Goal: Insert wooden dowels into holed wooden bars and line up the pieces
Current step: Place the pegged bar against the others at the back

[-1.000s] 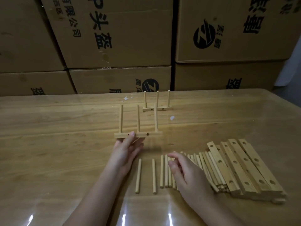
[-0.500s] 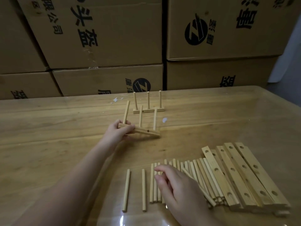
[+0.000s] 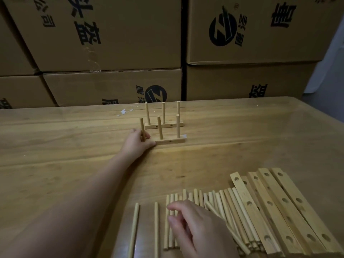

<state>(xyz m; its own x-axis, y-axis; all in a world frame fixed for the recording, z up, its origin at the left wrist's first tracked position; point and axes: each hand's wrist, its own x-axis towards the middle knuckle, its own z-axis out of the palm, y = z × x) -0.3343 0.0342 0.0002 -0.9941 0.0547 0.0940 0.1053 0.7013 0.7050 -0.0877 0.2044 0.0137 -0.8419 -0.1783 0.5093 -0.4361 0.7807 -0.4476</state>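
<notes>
Gripping the 3-dowel bar (image 3: 171,140) mid-frame is the left hand (image 3: 136,143) — the right hand (image 3: 201,227) rests slack on loose dowels (image 3: 229,203).

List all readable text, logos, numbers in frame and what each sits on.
"公司": black print, upper-left brown cardboard box.
"头盔": same box; first character cropped by the frame top.
Round black Z-like logo: upper-right brown cardboard box and lower-middle brown cardboard box; small characters beside each too blurred to read.
Other large black characters on the boxes: cropped, unreadable.
No markings: pale holed wooden bars, pale round wooden dowels.
</notes>
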